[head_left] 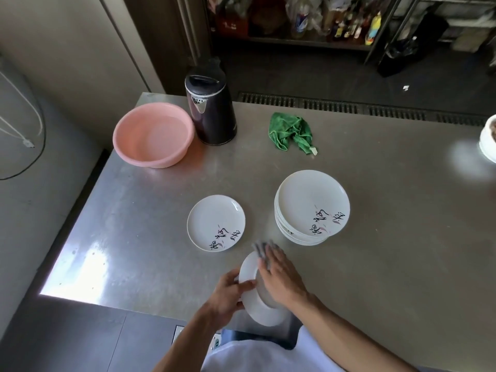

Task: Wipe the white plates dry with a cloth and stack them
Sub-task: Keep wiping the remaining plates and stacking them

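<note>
White plate (249, 272) is seen from the head camera, held tilted on edge over the near rim of a steel table (375, 210). It is gripped at its left rim by the left hand (228, 294), with the thumb laid across the upturned surface and the fingers curled behind. The right hand (281, 280) is laid against the plate's other face with its fingers stretched out flat, and a grey cloth (261, 249) is pressed beneath them. The cloth is blurred where it shows past the fingertips, so its folds cannot be made out, and it appears to be pressed rather than pinched.

Just beyond the hands, a single plate (216, 222) with dark brush lettering is set face up on the table. To its right, a little apart, a stack of plates (311, 208) with the same lettering is shown.

At the far left of the table a pink basin (150, 159) is placed, with a dark kettle (212, 114) close beside it on the right. A crumpled green cloth (292, 132) is left further right, and a white bowl (487, 146) is cut off by the right edge. Shelves of bottles (322, 20) are seen beyond the table.
</note>
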`<state>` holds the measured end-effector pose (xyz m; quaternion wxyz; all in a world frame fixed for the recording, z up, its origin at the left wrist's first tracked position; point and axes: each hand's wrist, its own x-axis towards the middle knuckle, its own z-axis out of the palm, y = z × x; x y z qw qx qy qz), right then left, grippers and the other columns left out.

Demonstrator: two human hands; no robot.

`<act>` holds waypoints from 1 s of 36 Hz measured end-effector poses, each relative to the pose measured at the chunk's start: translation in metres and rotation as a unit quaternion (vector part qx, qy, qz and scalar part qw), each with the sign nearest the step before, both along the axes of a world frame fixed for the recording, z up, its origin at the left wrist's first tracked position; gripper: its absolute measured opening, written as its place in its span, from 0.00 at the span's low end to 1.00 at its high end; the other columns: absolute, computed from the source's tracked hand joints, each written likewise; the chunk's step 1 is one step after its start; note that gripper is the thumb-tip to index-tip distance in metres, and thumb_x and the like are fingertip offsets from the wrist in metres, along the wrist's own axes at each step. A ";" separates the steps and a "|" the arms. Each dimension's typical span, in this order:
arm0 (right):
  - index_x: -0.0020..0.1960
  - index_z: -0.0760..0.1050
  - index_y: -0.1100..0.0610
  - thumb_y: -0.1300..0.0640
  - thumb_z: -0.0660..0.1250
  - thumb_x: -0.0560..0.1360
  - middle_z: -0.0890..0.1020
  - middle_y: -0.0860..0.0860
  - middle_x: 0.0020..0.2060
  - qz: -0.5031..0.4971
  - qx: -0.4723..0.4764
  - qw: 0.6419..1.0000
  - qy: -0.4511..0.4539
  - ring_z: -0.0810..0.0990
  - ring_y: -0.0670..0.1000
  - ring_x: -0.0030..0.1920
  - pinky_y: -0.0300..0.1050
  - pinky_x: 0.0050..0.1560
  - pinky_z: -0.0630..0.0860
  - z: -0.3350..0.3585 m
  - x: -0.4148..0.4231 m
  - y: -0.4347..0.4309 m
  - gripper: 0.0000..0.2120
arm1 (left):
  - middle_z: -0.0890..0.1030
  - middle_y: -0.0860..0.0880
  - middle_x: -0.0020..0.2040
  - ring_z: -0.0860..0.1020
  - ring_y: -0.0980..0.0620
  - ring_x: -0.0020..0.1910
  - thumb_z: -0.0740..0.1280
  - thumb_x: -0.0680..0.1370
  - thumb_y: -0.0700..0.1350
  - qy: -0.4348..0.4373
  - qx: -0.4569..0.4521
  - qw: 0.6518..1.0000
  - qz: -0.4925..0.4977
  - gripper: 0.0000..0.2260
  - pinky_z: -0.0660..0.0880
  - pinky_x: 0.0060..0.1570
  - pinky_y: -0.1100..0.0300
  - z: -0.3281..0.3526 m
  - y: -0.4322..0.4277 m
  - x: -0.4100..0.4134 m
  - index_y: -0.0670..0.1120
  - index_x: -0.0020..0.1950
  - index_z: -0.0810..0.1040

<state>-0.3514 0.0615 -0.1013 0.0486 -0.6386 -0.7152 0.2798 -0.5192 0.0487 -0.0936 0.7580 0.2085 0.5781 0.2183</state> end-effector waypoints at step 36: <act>0.81 0.54 0.57 0.50 0.54 0.85 0.51 0.48 0.80 0.013 -0.003 0.994 0.107 0.49 0.46 0.80 0.43 0.79 0.47 0.000 0.023 -0.020 0.27 | 0.81 0.30 0.61 0.82 0.38 0.54 0.72 0.76 0.41 -0.095 -0.003 0.993 0.067 0.14 0.81 0.58 0.45 0.004 0.001 -0.020 0.36 0.59 0.84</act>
